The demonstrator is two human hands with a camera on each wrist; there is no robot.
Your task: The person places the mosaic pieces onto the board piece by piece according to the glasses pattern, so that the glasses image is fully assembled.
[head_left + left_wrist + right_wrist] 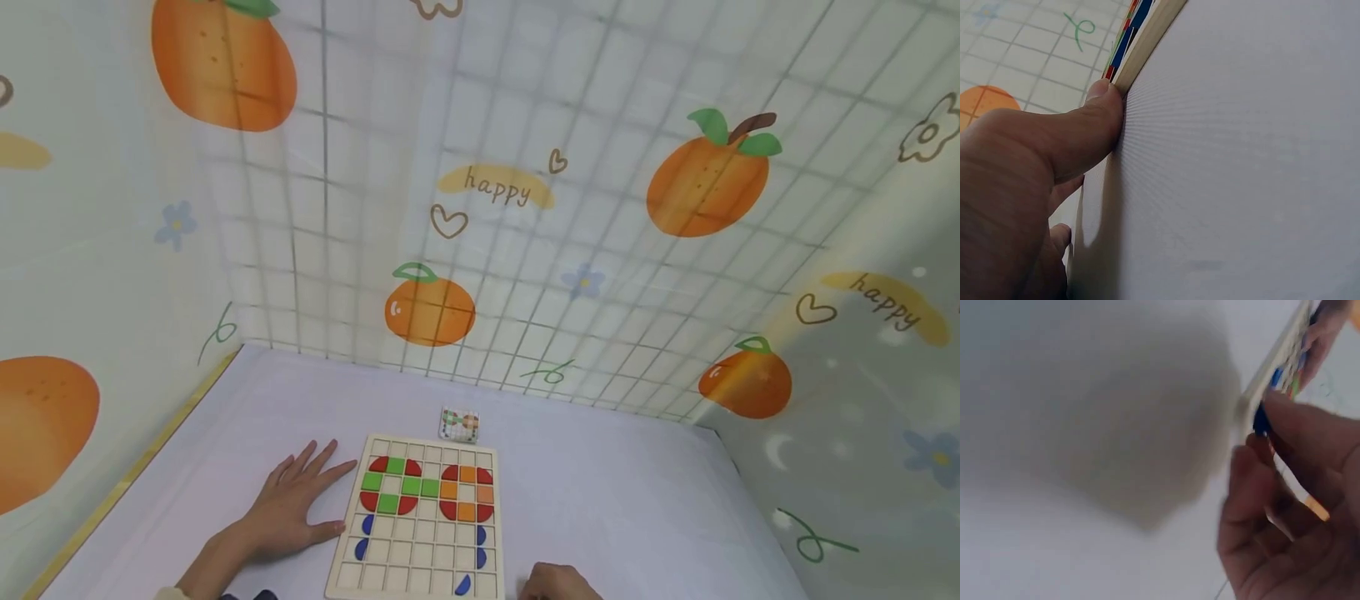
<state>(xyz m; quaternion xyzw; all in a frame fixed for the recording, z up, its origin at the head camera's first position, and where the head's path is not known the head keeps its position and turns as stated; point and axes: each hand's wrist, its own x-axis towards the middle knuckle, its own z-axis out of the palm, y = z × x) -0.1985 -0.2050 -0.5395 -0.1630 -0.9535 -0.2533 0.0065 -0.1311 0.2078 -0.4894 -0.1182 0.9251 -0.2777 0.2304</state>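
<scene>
A pale gridded puzzle board [420, 554] lies on the table with flat coloured pieces on it. Red quarter-rounds with green squares [412, 487] form a ring at the left; red quarter-rounds with orange squares [467, 474] form another at the right. Blue half-rounds [481, 535] line both sides, and one tilted blue half-round [462, 584] lies near the front. My left hand [288, 508] rests with spread fingers at the board's left side, its thumb [1100, 103] against the edge. Beside the front right corner, my right hand [558, 582] pinches a small blue piece [1261, 420] between thumb and fingertip.
Behind the board lies a small pattern card [459, 423] with a similar coloured design. A pale cloth covers the table [622, 500]. Printed curtains [510, 275] with oranges and a grid hang at the back and both sides.
</scene>
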